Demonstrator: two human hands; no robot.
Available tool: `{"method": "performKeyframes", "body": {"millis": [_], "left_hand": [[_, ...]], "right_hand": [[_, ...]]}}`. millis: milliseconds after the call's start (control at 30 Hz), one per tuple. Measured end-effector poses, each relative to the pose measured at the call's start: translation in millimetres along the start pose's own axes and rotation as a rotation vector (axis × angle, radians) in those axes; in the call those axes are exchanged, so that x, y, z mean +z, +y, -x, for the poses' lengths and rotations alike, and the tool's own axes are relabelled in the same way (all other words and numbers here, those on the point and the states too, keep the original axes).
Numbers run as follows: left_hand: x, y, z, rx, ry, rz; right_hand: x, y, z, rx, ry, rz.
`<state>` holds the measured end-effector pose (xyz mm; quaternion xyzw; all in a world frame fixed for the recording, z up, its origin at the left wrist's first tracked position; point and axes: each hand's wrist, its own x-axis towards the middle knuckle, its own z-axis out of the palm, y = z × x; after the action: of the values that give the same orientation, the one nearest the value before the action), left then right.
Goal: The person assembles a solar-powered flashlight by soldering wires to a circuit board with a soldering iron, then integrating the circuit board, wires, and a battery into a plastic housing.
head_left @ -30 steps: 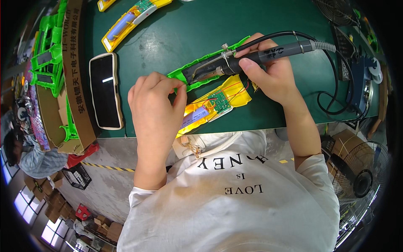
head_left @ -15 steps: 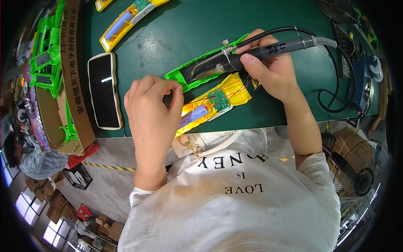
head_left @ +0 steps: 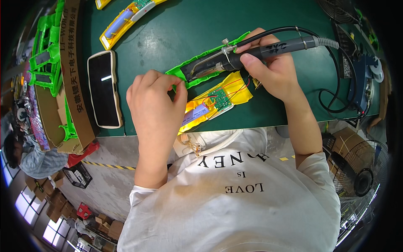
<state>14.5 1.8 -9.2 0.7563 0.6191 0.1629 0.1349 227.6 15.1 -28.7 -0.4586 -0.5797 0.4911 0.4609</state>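
My right hand grips a grey soldering iron with a thin metal feed tube clamped along it. The iron's tip end lies over the left part of a long green plastic shell with a dark inner strip. Beside that shell's left end, the thumb and fingers of my left hand are pinched together; what they hold is hidden. Nearer to me lies an open yellow housing, holding a green circuit board and a lilac battery cell. Thin red and black wires run from it, partly behind my left hand.
A phone lies left of my hands, beside a cardboard box with green plastic frames. Another yellow housing sits at the far left. At right stands a blue soldering unit, its cable looping over the table.
My left hand has shifted slightly right, its fingertips still pinched by the green shell's end. The soldering iron's tip and the yellow housing have moved only slightly.
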Motion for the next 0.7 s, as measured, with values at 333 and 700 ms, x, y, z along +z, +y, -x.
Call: {"method": "performKeyframes", "body": {"millis": [333, 700], "left_hand": [[0.6, 0.3, -0.9, -0.007, -0.003, -0.017], [0.8, -1.0, -1.6, 0.008, -0.003, 0.002]], "right_hand": [[2.6, -4.0, 0.7, 0.051, 0.000, 0.037], [1.7, -4.7, 1.4, 0.027, -0.003, 0.058]]}}
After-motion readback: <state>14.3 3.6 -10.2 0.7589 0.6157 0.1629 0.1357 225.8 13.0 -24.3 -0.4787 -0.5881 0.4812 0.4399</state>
